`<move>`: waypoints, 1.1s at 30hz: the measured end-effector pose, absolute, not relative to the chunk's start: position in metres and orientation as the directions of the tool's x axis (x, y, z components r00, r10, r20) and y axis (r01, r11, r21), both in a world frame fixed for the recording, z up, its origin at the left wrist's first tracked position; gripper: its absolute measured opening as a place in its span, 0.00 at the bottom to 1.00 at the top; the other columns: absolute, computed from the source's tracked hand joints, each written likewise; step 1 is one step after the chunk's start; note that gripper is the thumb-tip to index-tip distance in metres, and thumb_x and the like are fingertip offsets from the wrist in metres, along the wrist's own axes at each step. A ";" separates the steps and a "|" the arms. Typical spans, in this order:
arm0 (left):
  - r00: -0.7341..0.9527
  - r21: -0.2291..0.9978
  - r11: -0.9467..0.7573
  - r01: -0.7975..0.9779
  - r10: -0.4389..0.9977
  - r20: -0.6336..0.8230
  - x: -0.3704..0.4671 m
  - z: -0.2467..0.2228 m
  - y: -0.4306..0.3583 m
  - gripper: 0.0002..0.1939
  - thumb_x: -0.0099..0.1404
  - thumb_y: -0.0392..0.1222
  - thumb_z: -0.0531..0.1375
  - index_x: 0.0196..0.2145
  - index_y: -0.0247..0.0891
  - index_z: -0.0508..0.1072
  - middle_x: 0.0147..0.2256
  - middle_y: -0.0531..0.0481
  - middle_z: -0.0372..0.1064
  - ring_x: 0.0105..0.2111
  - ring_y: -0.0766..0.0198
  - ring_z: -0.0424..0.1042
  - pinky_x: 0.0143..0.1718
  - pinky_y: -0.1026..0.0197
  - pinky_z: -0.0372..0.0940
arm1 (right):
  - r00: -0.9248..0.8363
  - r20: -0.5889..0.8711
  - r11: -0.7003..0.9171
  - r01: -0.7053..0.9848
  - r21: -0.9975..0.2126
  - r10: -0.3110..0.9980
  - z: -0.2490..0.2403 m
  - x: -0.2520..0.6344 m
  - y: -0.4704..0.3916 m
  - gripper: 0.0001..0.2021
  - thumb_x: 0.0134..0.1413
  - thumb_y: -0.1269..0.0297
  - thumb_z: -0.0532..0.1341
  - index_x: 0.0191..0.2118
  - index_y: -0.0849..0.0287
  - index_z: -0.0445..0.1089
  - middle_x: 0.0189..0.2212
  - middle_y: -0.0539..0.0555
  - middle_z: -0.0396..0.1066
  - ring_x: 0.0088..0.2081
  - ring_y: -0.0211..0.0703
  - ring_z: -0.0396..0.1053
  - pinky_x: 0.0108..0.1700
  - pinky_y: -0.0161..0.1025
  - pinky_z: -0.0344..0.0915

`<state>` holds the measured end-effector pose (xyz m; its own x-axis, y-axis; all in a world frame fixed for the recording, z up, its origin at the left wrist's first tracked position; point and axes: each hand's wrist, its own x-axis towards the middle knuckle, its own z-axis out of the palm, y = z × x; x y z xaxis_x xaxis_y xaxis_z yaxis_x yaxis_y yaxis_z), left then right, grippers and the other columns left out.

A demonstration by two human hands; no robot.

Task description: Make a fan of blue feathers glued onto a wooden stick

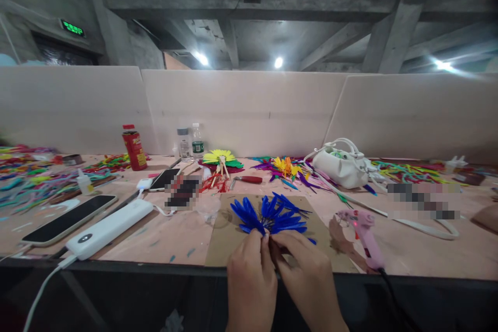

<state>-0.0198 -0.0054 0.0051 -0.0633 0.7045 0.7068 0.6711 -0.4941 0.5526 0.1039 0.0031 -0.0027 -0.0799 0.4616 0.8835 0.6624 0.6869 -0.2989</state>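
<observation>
Blue feathers (245,213) fan out above a piece of brown cardboard (221,249) at the table's front edge. My left hand (251,264) is closed in a pinch at the base of the fan. Pressed up beside it, my right hand (303,259) also pinches the feather base. The fingertips of both hands meet there and hide the point where the feathers join. More blue feathers (290,203) show at the right of the fan; whether they are joined to it, I cannot tell. To the right of my hands, a pink glue gun (365,236) with a small red light rests on the table.
Left of me lie a white power bank (111,228) with cables and a phone (70,219). Farther back are a red bottle (134,148), a yellow feather flower (220,157), a red-handled tool (249,179), orange feathers (287,167) and a white handbag (342,166) with a trailing strap.
</observation>
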 end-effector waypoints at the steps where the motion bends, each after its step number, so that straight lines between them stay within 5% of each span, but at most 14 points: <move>1: -0.074 0.564 -0.498 0.659 0.703 0.707 -0.020 0.006 -0.005 0.13 0.73 0.37 0.54 0.31 0.45 0.73 0.27 0.48 0.78 0.27 0.54 0.78 0.27 0.60 0.58 | -0.075 0.891 0.690 0.663 -0.290 0.447 -0.003 0.103 0.003 0.06 0.65 0.72 0.60 0.39 0.57 0.75 0.34 0.53 0.79 0.32 0.41 0.78 0.35 0.36 0.76; 11: -0.147 0.708 -0.460 0.536 0.775 0.615 -0.017 0.010 -0.006 0.15 0.73 0.43 0.54 0.28 0.43 0.70 0.24 0.48 0.76 0.25 0.56 0.77 0.26 0.61 0.61 | -0.053 0.931 0.696 0.680 -0.232 0.362 0.003 0.102 0.002 0.08 0.64 0.75 0.60 0.38 0.58 0.76 0.33 0.54 0.80 0.33 0.43 0.79 0.38 0.37 0.76; 18: -0.079 0.642 -0.488 0.591 0.757 0.648 -0.019 0.010 -0.006 0.14 0.73 0.40 0.54 0.28 0.43 0.71 0.23 0.49 0.75 0.24 0.58 0.76 0.25 0.62 0.59 | -0.105 0.903 0.712 0.655 -0.252 0.416 0.003 0.111 0.000 0.08 0.65 0.74 0.59 0.37 0.57 0.75 0.33 0.54 0.80 0.32 0.42 0.78 0.35 0.36 0.75; 24: -0.069 0.576 -0.529 0.623 0.697 0.714 -0.014 0.010 -0.009 0.17 0.73 0.38 0.54 0.24 0.42 0.67 0.22 0.49 0.73 0.22 0.59 0.74 0.23 0.62 0.58 | 0.025 0.903 0.683 0.645 -0.342 0.429 0.005 0.100 -0.001 0.07 0.63 0.72 0.61 0.34 0.58 0.75 0.29 0.52 0.77 0.28 0.40 0.76 0.32 0.33 0.74; 33: -0.258 0.882 -0.445 0.158 0.843 0.472 -0.040 0.030 -0.021 0.16 0.71 0.51 0.60 0.30 0.40 0.78 0.27 0.46 0.81 0.29 0.56 0.83 0.31 0.63 0.76 | 0.224 0.861 0.553 0.686 -0.472 0.457 -0.006 0.132 0.005 0.03 0.62 0.68 0.64 0.37 0.58 0.76 0.32 0.53 0.79 0.29 0.41 0.79 0.30 0.32 0.76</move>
